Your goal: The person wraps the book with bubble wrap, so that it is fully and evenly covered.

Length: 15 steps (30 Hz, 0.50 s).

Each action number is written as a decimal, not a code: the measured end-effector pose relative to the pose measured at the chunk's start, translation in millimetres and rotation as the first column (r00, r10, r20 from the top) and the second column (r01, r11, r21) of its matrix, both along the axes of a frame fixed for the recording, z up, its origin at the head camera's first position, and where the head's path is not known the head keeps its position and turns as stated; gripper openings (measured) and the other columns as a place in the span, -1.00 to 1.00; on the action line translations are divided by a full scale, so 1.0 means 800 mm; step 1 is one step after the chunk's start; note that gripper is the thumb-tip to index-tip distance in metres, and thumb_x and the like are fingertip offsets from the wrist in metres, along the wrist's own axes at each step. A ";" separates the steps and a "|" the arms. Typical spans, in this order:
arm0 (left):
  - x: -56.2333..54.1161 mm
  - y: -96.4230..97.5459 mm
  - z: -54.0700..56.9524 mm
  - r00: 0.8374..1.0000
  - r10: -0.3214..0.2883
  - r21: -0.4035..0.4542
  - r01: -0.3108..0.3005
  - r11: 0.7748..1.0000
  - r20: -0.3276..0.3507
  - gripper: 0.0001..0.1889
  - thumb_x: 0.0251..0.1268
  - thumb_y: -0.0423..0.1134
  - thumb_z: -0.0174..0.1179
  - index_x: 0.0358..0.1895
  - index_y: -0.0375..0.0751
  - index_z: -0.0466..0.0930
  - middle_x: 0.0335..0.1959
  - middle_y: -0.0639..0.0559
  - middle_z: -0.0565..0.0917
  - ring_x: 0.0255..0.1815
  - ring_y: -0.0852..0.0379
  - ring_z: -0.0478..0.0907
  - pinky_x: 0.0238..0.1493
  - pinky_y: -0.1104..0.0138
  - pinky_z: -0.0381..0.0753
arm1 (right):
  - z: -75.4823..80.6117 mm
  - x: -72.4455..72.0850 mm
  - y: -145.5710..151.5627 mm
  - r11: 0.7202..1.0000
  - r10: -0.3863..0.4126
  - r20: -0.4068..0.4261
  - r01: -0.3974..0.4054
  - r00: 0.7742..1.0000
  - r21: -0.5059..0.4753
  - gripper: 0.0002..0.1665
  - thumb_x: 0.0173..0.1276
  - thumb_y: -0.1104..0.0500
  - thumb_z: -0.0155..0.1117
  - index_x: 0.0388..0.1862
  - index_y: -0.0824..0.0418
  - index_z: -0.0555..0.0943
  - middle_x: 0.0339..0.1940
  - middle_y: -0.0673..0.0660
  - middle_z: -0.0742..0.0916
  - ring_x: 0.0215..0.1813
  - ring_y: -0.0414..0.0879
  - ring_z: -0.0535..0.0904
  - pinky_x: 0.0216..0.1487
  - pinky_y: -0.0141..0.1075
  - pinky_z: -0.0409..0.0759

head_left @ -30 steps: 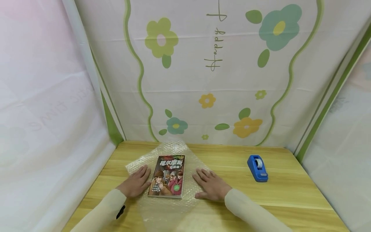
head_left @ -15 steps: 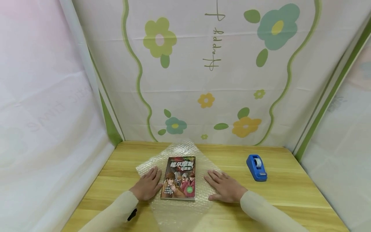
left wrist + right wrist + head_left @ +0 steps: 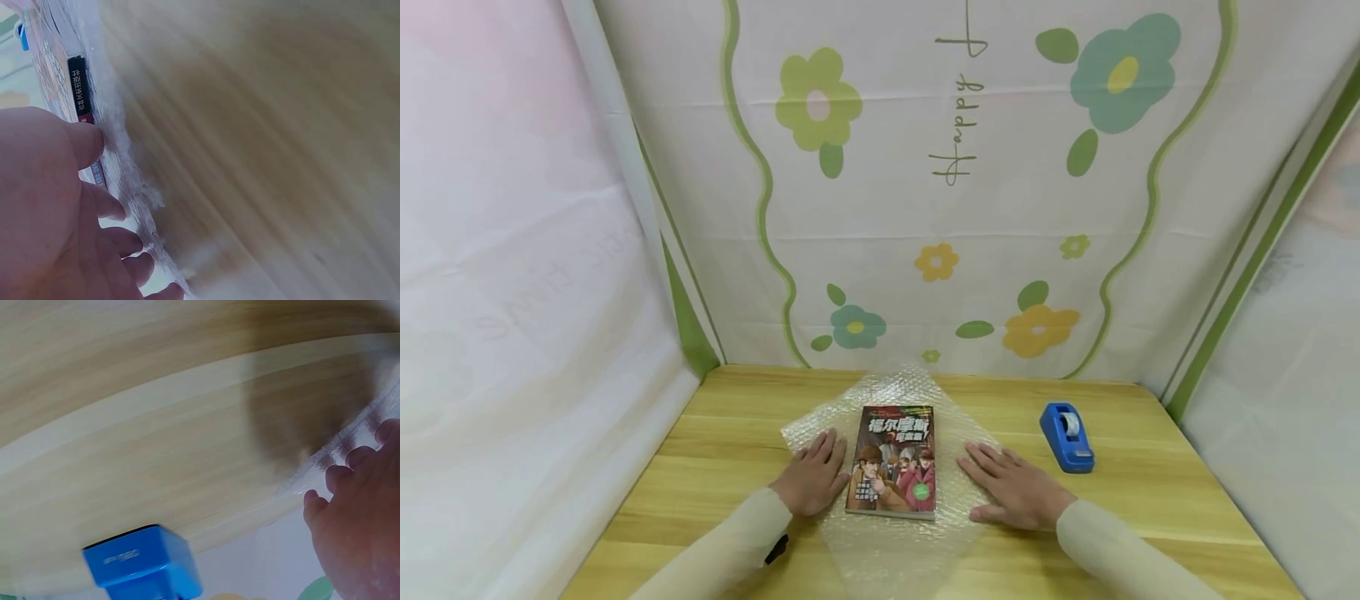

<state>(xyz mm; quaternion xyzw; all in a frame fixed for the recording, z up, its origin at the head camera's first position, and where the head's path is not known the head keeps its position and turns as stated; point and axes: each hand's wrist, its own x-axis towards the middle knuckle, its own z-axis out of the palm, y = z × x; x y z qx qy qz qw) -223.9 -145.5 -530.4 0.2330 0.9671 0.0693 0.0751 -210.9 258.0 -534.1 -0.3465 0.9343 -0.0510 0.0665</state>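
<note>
A paperback book (image 3: 893, 462) with an illustrated cover lies face up on a sheet of bubble wrap (image 3: 902, 550), which is turned cornerwise on the table. My left hand (image 3: 812, 475) rests flat on the wrap along the book's left side, its thumb close to the book's edge. In the left wrist view the book's spine (image 3: 79, 84) shows beside that thumb. On the other side, my right hand (image 3: 1018, 490) lies with fingers spread on the wrap's right part, apart from the book. Neither hand grips anything.
A blue tape dispenser (image 3: 1067, 437) with a roll of clear tape stands to the right on the wooden table (image 3: 1150, 500). Behind the table hangs a flower-printed cloth (image 3: 936, 208), and pale cloths enclose both sides.
Both hands have slid to the right across the table, and the bubble wrap and book have moved along with them. The tape dispenser stays where it was.
</note>
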 end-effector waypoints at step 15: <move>-0.010 0.033 0.007 1.000 0.024 -0.019 -0.024 1.000 -0.008 -0.33 0.73 0.04 -0.10 0.68 -0.27 0.16 0.73 -0.30 0.12 0.74 -0.27 0.10 0.64 -0.22 0.23 | 0.006 -0.005 0.028 1.000 -0.021 -0.009 0.021 1.000 0.015 0.00 0.58 -0.42 0.03 0.73 0.16 0.19 0.74 0.31 0.25 0.70 0.36 0.20 0.61 0.35 0.23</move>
